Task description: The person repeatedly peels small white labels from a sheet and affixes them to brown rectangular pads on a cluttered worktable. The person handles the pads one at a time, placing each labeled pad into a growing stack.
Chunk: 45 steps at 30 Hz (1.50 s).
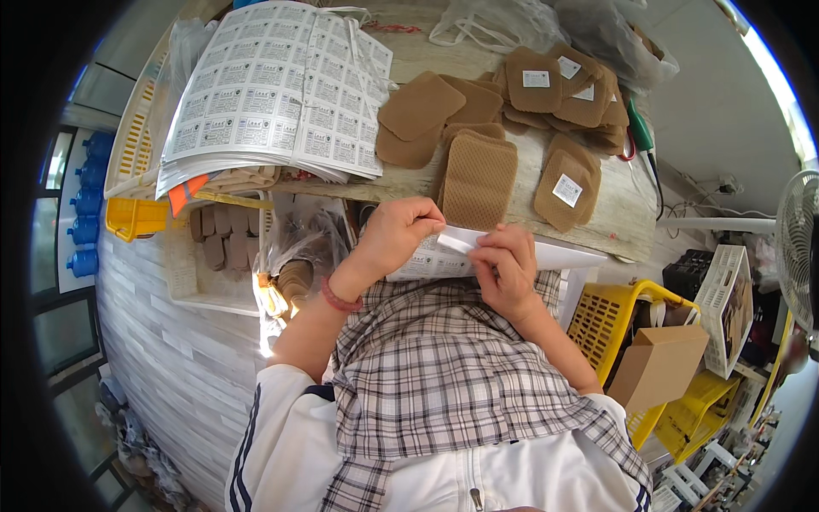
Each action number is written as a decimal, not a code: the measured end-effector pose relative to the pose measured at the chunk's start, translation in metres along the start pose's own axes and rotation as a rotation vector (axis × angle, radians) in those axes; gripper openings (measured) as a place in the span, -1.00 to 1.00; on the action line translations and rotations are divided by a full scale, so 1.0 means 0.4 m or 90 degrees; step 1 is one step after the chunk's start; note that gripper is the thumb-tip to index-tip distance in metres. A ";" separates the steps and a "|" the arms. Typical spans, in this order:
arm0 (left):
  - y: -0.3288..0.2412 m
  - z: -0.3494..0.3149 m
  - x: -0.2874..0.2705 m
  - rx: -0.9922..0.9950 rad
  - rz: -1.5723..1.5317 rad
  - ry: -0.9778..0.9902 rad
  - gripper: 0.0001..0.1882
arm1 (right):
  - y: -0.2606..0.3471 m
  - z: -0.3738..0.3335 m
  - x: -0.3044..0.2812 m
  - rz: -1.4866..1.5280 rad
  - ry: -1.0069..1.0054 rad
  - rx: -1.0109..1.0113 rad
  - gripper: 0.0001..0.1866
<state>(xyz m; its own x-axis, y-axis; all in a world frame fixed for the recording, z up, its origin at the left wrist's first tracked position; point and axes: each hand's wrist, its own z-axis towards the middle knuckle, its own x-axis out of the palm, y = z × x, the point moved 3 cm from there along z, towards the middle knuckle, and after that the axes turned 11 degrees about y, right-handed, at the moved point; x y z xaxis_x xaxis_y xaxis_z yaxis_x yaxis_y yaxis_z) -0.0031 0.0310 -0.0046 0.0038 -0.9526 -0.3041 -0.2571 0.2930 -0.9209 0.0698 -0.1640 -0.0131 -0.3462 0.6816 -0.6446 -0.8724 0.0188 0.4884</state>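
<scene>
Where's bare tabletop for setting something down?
Bare tabletop shows right of the front labelled pad, toward the right edge; another patch lies between the label sheets, plain brown pads and clear plastic bag. It's crowded back right under the heaped labelled pads, and at the front edge, where left hand and right hand handle a white strip.

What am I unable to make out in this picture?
In the head view:
Fine print on the label sheets: too small to read.
Fan: cut off by the right edge.
Left hand: palm hidden by its own back.
Sheet near the lap: partly covered by the right hand.
</scene>
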 end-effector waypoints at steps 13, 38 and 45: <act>-0.055 0.017 0.054 0.333 0.401 -0.120 -0.94 | -0.188 0.092 -0.027 0.498 -0.082 0.477 -0.93; -0.049 0.035 0.060 0.288 0.404 -0.095 -0.97 | -0.204 0.095 0.018 0.256 -0.031 0.489 -0.93; -0.044 0.039 0.063 0.296 0.465 -0.053 -0.94 | -0.204 0.088 0.025 0.215 -0.036 0.482 -0.93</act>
<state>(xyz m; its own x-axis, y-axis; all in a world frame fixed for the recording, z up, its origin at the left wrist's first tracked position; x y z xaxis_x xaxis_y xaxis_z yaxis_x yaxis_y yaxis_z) 0.0168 0.0033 0.0001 0.0671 -0.5091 -0.8581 0.1974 0.8498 -0.4887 0.1495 -0.1329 -0.0388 -0.5116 0.7747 -0.3716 -0.2490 0.2803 0.9271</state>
